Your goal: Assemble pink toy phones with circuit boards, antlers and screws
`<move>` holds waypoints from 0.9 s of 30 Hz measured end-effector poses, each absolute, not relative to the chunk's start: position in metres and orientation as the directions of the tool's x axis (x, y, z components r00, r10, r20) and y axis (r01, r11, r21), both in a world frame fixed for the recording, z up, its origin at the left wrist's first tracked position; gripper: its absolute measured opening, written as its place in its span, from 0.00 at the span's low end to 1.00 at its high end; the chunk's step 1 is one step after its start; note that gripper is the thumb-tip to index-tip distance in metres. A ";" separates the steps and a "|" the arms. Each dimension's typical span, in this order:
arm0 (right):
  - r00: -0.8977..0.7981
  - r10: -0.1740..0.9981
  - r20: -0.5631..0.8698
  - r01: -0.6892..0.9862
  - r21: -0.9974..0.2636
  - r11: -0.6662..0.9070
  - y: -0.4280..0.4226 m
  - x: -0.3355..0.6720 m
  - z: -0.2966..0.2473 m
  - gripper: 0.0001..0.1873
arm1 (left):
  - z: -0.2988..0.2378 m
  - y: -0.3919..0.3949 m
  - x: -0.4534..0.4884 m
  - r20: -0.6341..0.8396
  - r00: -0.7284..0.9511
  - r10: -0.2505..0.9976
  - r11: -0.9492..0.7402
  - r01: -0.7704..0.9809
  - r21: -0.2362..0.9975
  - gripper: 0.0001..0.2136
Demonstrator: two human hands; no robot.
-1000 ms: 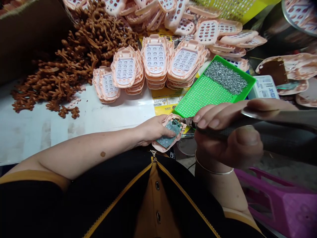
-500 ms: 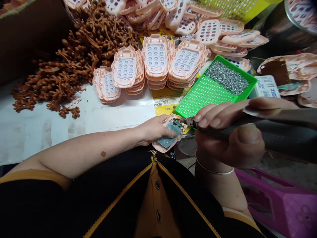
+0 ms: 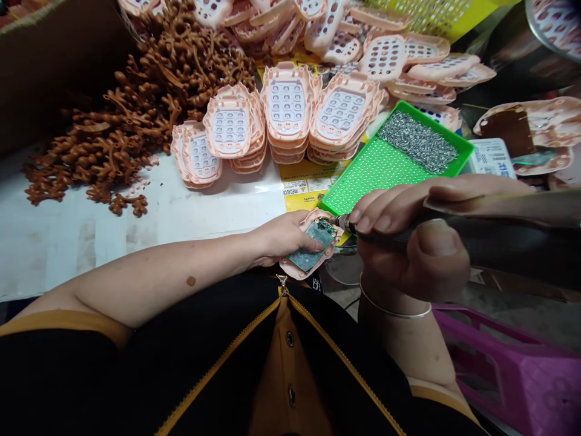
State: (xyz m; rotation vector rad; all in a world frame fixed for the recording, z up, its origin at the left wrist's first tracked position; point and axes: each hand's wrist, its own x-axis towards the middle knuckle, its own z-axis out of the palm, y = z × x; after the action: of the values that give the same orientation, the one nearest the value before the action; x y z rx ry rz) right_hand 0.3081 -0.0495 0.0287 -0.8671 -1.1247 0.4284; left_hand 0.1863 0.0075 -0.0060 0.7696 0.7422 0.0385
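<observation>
My left hand (image 3: 295,236) grips a pink plastic shell (image 3: 290,266) near the table's front edge, its thumb lying on the green circuit board (image 3: 313,245) inside. In my right hand (image 3: 408,236) is a dark electric screwdriver (image 3: 512,242), fingers wrapped round its body. The tip of the screwdriver points left and meets the upper right part of the shell, beside the board. Whether a screw sits under the tip is too small to tell. Just beyond my hands lies a green perforated tray (image 3: 358,181) with a heap of small screws (image 3: 417,142) at its far end.
Stacked pink shells with white keypads (image 3: 287,103) stand behind the left hand. A pile of brown branching plastic parts (image 3: 149,91) covers the back left. More pink shells (image 3: 385,57) lie heaped at the back by a yellow basket (image 3: 449,18). A purple stool (image 3: 521,363) stands lower right.
My right hand and the screwdriver have shifted slightly left and up, the tip staying at the shell. My left hand holds the shell as before.
</observation>
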 end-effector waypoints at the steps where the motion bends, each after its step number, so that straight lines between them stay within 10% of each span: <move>1: 0.431 0.690 0.581 0.075 -0.786 0.614 -0.050 0.308 0.029 0.09 | -0.006 0.008 0.186 -0.596 0.748 0.291 0.731 0.228 0.644 0.13; 15: 0.282 0.816 0.504 0.109 -0.862 0.495 -0.049 0.323 0.017 0.14 | -0.002 0.008 0.188 -0.624 0.723 0.297 0.738 0.241 0.631 0.11; 27: 0.412 0.657 0.631 0.185 -0.764 0.618 -0.059 0.312 0.043 0.14 | -0.004 0.008 0.188 -0.627 0.719 0.299 0.747 0.233 0.623 0.12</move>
State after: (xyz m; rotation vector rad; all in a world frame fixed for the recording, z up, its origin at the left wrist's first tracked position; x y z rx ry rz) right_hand 0.3121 -0.0592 0.0426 -0.8932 -1.1377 0.3529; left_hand 0.1878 0.0078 -0.0039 0.7467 0.7860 0.0405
